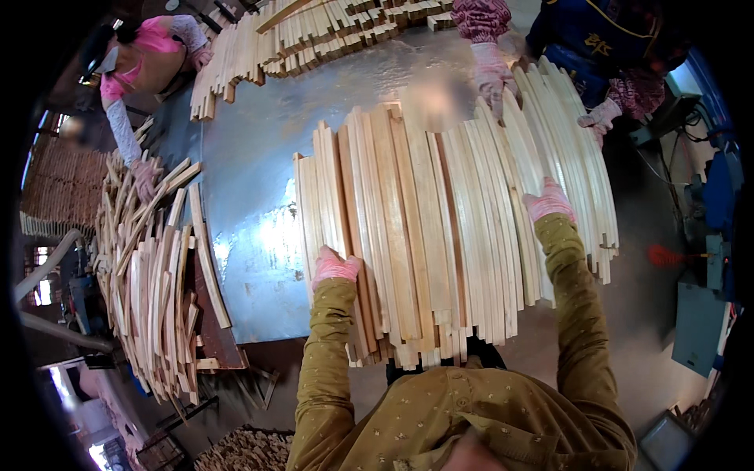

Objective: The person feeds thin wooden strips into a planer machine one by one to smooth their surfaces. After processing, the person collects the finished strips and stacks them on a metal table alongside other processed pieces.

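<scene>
Because the wooden strips (424,228) lie side by side across the near edge of the table (251,169), my left hand (335,266) and right hand (550,201) rest wide apart, probably steadying them (whether the fingers (327,254) grip, I can't tell remotely).

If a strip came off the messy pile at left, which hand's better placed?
Left, I'd judge: the left hand rests on the left part of the strip row, nearer the messy pile; the right hand is toward that row's right side, farther off.
</scene>
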Tool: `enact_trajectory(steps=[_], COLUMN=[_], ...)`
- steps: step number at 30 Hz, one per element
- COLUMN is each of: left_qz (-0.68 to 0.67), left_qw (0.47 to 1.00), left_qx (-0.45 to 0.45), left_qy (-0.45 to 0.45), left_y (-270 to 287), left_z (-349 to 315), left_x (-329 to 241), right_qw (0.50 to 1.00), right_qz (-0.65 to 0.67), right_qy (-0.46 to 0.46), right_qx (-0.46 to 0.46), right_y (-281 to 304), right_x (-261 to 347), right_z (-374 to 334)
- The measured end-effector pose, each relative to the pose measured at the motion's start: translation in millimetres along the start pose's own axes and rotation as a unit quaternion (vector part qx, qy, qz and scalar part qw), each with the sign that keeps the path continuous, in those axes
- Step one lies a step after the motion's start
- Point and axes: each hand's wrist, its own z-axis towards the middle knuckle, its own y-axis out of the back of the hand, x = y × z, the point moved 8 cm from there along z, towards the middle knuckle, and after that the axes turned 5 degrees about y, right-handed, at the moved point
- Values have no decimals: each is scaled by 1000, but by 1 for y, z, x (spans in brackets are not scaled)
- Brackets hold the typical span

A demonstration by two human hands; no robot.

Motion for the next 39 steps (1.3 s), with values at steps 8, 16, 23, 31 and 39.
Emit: enact_trajectory(steps=[8, 16, 23, 31, 39], left_qz=[-286, -496, -532, -383, -451], left_qw=[956, 846, 811, 893, 798], left_qx=[12, 81, 176, 138, 353], left_qy=[-64, -177, -165, -193, -188], left_y=[26, -45, -132, -147, -85], left_z=[6, -119, -194, -192, -202], left_x=[25, -132, -185, -195, -179], right_qw=[941, 863, 927, 857, 763], right_qz=[-96, 409, 263, 421, 570], right_qy=[260, 293, 265, 289, 237], right_qx=[-194, -50, 5, 70, 189], right_y=[-25, -37, -60, -53, -72], right_x=[22, 25, -47, -41, -24], right_z=[-85, -159, -158, -166, -160])
